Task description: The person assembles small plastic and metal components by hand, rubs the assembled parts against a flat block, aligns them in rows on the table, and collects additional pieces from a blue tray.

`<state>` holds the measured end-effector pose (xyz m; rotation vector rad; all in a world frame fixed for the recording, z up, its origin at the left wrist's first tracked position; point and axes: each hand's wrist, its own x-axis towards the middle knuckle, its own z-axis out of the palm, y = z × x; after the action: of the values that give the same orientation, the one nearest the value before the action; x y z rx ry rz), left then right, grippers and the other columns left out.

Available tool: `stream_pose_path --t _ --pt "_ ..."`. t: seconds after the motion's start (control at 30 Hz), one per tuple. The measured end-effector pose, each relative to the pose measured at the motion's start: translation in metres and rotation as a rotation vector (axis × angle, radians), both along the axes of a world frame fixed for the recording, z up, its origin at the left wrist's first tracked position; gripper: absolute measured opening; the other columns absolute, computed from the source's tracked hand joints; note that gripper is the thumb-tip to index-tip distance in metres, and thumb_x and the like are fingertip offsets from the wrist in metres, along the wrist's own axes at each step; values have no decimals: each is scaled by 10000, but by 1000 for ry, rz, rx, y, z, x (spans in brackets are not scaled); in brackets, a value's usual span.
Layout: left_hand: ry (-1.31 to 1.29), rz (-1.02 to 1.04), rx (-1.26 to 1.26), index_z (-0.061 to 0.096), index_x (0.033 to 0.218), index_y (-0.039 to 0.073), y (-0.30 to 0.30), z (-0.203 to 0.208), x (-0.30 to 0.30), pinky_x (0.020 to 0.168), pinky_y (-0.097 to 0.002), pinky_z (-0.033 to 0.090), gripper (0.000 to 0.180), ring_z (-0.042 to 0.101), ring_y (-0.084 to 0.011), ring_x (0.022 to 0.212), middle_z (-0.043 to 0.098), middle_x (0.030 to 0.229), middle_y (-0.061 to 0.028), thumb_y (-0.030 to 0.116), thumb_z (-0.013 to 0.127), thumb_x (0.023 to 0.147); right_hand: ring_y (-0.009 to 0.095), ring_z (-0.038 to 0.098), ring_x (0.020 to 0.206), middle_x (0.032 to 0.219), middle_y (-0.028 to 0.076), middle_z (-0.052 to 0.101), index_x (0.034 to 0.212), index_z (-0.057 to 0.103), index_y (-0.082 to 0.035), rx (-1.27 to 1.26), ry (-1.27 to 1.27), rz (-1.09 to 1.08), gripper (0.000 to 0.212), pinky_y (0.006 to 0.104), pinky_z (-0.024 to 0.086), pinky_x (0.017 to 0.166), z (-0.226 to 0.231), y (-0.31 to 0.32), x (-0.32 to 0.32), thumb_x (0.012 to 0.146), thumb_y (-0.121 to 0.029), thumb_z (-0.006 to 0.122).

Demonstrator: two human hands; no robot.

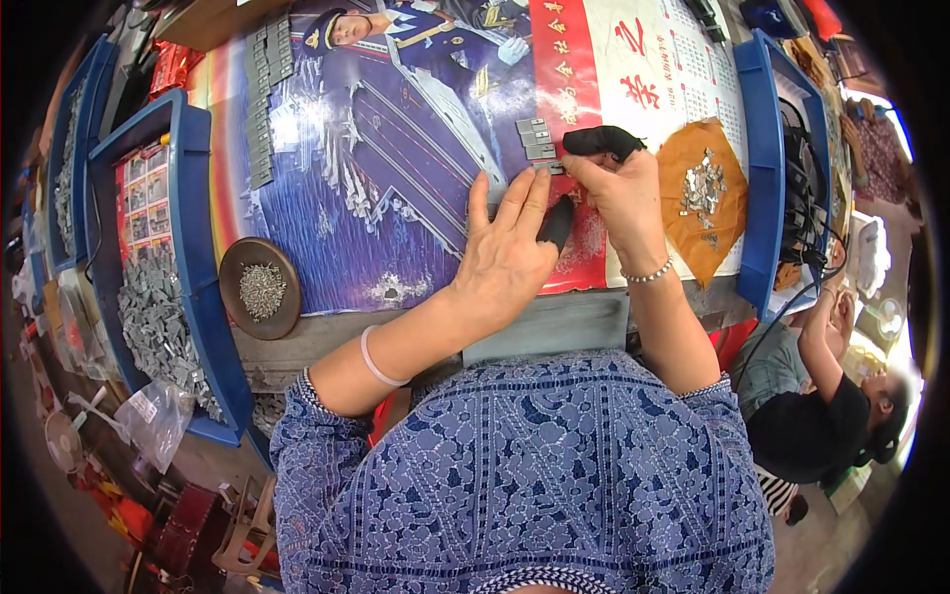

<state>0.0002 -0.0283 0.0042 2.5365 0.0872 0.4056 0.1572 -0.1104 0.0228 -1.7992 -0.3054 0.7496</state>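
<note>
My left hand (503,243) lies with its fingers stretched out on the poster-covered table, a black cover on its thumb. Its fingertips touch the near end of a short row of small grey rectangular pieces (535,137). Just to the right, my right hand (625,198) is closed in a pinch above the same spot, a black cover on its index finger. Whatever sits between its fingertips is too small to make out. On the right, an orange-brown sheet (727,163) bears small silver metal parts (705,186).
Longer rows of grey pieces (262,119) lie at the far left. Near the left edge stands a brown bowl (231,289) of tiny metal parts. A blue bin (203,198) holds many grey pieces; another blue bin (760,178) holds black cables. A person (821,416) sits at the right.
</note>
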Motion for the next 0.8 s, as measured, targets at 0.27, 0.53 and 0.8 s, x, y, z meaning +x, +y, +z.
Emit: stream_pose_path --t 0.27,0.53,0.8 --pt "-43 10 -27 617 632 2 0 -6 -1 1111 -690 255 163 456 -439 1328 488 1397 -342 145 649 704 56 596 669 810 24 691 1005 713 15 -77 -117 -2 145 206 451 560 -2 3 -8 861 24 714" --pt "-50 -8 32 653 646 23 4 -2 -1 1157 -622 252 144 469 -434 1318 544 1345 -329 156 649 701 59 617 699 835 44 709 1005 717 35 -193 -298 80 133 210 498 603 -1 3 -9 873 17 717" --pt "-53 -19 31 650 644 19 6 -3 0 1163 -606 255 143 470 -434 1316 545 1344 -326 150 644 700 54 608 694 833 38 707 1013 714 32 -246 -298 121 135 214 495 601 -1 4 -5 880 8 713"
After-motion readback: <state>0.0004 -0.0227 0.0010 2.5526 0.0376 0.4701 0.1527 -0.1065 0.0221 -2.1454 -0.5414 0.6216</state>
